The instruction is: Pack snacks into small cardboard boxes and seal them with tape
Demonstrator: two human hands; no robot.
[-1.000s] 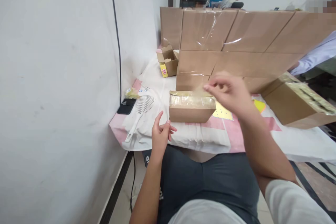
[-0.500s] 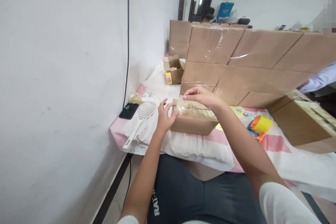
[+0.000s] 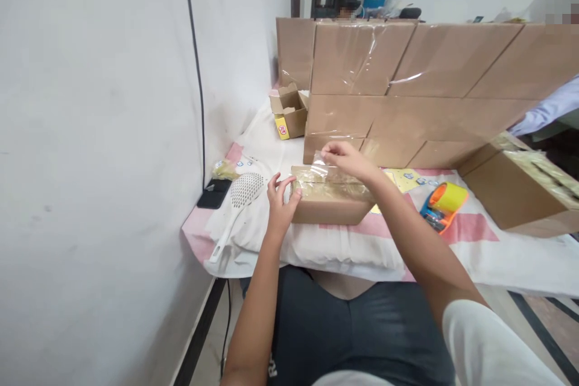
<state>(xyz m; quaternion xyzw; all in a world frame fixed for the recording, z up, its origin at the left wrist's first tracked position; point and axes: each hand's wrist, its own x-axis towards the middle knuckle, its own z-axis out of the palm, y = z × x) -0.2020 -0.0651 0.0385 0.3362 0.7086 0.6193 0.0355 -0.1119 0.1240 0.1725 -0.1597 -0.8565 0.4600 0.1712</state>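
A small cardboard box [image 3: 332,211] lies on the cloth-covered table in front of me, its top crossed by clear packing tape [image 3: 323,190]. My left hand [image 3: 281,202] grips the box's left end, with the thumb and index finger at its upper edge and other fingers spread. Above the box's back edge, my right hand [image 3: 346,158] pinches a raised end of the tape between thumb and fingers. That strip stands up from the lid; how far it sticks down is unclear.
Behind the box rises a wall of taped cardboard [image 3: 353,60]. A white skimmer [image 3: 246,190], black phone [image 3: 214,193] and small open carton [image 3: 296,117] lie left. To the right are a yellow-orange tape dispenser [image 3: 447,199], a larger box [image 3: 511,193] and another person's sleeve [image 3: 549,108].
My right hand has raised the tape end higher off the lid, towards the back. My left hand stays at the box's left end. The whole view has shifted slightly.
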